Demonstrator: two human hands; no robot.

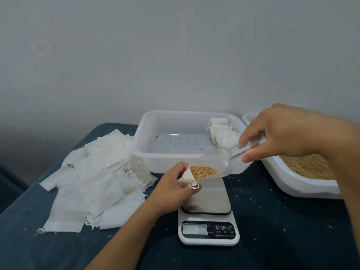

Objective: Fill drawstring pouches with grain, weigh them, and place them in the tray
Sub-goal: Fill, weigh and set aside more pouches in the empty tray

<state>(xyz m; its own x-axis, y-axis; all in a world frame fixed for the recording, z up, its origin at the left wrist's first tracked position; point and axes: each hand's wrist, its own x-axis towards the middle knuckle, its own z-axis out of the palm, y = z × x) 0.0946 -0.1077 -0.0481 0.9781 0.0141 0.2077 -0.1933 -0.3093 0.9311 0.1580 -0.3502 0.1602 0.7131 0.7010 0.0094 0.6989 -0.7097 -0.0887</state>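
Note:
My left hand (171, 184) holds a small white drawstring pouch (186, 177) open above the scale. My right hand (280, 133) grips the handle of a clear plastic scoop (220, 162) tilted down to the left. Its mouth, full of golden grain (202, 171), sits at the pouch's opening. Below them stands a white digital scale (208, 228) with a bare steel platform, its display reading 0.0. Behind it a clear tray (148, 141) holds a few filled pouches (222, 133) in its right corner and scattered grains.
A heap of flat, unfilled white pouches (93, 180) covers the dark blue cloth at the left. A white tub of grain (309, 168) stands at the right, partly hidden by my right arm. Loose grains dot the cloth around the scale.

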